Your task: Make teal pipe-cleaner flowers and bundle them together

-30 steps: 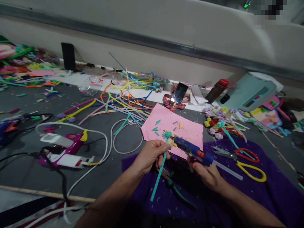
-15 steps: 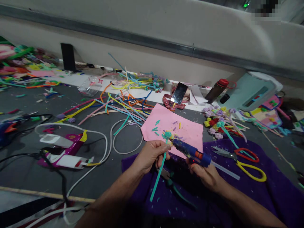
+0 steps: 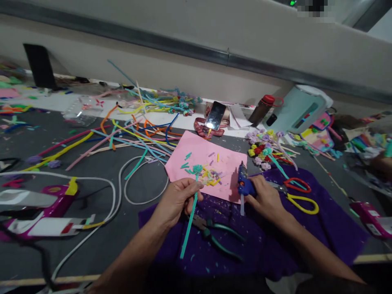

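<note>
Teal stem (image 3: 190, 224) was pinched between thumb and fingers of the left hand (image 3: 174, 200); right hand (image 3: 267, 199) was wrapped round the glue gun (image 3: 244, 183). Good technique called for a light pinch, curled head (image 3: 197, 168) uncrushed, nozzle (image 3: 241, 164) clear of skin. Head sat just beyond left fingertips, over pink sheet (image 3: 184, 145); gun was right of it, apart.

Possible to pass between the left hand (image 3: 180, 198) and the glue gun (image 3: 243, 181), above the cut pieces (image 3: 211, 177) on the pink sheet (image 3: 183, 145). Over the purple cloth (image 3: 260, 245), hindered by the green stem (image 3: 189, 228) and the pliers (image 3: 207, 233). Toward the right, blocked by the scissors (image 3: 287, 190); toward the left, by the white cable (image 3: 93, 178).
</note>
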### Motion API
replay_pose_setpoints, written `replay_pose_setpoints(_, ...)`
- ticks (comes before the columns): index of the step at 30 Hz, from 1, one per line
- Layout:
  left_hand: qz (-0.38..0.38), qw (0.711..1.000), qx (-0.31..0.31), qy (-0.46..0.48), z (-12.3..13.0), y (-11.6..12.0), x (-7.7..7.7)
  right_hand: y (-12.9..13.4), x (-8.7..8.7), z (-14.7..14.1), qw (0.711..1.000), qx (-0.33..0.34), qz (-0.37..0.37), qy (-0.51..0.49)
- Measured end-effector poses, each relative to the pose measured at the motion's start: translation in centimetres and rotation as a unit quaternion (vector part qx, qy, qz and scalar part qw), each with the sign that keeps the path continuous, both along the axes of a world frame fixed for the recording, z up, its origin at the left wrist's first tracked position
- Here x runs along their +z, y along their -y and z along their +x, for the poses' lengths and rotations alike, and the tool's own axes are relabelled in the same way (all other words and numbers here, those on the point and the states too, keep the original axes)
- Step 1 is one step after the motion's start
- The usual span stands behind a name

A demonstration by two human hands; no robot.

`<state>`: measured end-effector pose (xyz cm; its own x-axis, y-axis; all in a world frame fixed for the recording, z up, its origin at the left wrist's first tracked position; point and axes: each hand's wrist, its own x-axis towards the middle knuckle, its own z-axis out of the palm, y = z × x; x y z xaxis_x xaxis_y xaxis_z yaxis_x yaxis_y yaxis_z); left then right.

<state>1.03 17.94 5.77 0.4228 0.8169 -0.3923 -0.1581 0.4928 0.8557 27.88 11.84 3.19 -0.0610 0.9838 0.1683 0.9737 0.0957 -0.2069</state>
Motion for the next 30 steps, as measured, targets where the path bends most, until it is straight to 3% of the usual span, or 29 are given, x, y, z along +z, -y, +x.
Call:
replay_pose_setpoints(9, 0.002, 0.999, 0.043, 0.021, -0.7, -0.5, 0.0, -1.0, 0.4, 0.2, 0.996, 0.061, -0.055, 0.032)
replay_pose_setpoints(12, 0.008, 0.998, 0.064, 0.024, -1.2, -0.7, 0.3, -0.8, 1.6, 0.6, 0.994, 0.076, -0.057, 0.048)
replay_pose_setpoints(17, 0.045, 0.99, 0.131, 0.023, -2.3, -1.1, 1.1, -1.8, 4.4, 0.3, 0.995, 0.096, 0.005, 0.019)
replay_pose_setpoints(24, 0.065, 0.984, 0.165, 0.014, -3.2, -1.4, 1.4, -7.4, 6.2, -4.6, 0.97, 0.235, -0.026, 0.047)
replay_pose_setpoints(30, 0.062, 0.987, 0.15, 0.014, -3.1, -1.3, 1.4, -13.9, 4.6, -9.1, 0.961, 0.261, -0.086, 0.013)
